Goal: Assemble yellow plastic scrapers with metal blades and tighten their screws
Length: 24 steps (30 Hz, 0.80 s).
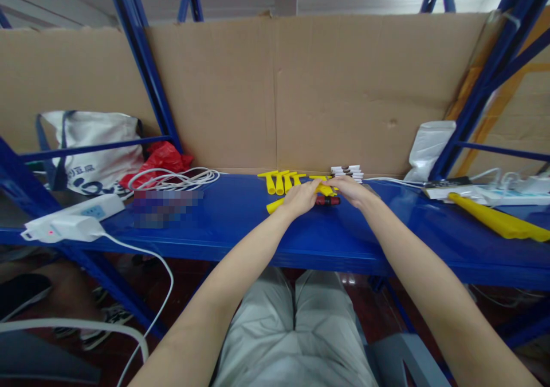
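My left hand (302, 197) is closed on a yellow T-shaped piece (275, 206), whose round handle end sticks out to the left under the palm. My right hand (349, 189) reaches in from the other side, its fingers closed at the yellow head (325, 189) between the hands. The fingertips of both hands are partly hidden there. Just below lies a dark red and black cylindrical tool (327, 201). Behind my left hand stands a row of several yellow T-shaped pieces (280, 182) with hollow ends facing me. Small white and black parts (347, 172) lie stacked behind my right hand.
The blue shelf (232, 221) backs onto a cardboard panel (344, 89). On the left are a power strip (81, 215), coiled white cable (184, 176), a red bag (161, 161) and a cloth bag (98, 141). A yellow bag (498, 218) lies right; blue posts rise at both sides.
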{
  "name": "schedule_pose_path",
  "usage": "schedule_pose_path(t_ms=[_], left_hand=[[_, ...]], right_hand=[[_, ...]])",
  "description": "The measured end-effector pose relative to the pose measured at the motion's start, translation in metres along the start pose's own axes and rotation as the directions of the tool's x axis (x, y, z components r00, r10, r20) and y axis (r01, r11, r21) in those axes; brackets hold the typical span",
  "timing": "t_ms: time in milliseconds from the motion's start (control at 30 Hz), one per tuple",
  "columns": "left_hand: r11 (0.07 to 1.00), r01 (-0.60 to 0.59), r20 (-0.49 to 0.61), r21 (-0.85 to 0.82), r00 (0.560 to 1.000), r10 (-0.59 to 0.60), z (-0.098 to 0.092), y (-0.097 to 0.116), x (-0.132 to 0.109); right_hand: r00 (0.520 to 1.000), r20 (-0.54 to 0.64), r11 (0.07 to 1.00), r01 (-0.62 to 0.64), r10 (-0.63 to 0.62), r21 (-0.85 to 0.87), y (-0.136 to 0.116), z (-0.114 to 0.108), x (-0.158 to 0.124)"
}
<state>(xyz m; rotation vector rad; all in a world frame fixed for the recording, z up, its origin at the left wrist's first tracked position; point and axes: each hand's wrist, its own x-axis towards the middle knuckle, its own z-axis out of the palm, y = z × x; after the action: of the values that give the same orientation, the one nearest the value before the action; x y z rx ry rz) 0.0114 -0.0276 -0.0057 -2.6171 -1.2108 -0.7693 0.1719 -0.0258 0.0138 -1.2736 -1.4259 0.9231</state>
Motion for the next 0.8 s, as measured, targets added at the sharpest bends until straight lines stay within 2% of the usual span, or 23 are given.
schedule_pose_path(t_ms=[367,667,800], left_hand=[[0.997,0.017,-0.01,-0.078,1.0,-0.018,0.0015,-0.0006,0.0001],[0.998,0.014,-0.003,-0.058,1.0,-0.014,-0.0009,-0.0009,0.0003],[0.998,0.035,0.006,-0.055,0.999,-0.035,-0.0008,-0.0004,0.0007]], right_hand=[[1.0,0.02,1.0,0.003,-0.003,-0.001,-0.0037,0.0016,-0.0037],[0.999,0.028,1.0,0.017,-0.016,-0.02,-0.001,0.0027,-0.0013],[0.999,-0.01,0.991,0.038,-0.039,-0.129,0.0038,-0.0011,0.0052]])
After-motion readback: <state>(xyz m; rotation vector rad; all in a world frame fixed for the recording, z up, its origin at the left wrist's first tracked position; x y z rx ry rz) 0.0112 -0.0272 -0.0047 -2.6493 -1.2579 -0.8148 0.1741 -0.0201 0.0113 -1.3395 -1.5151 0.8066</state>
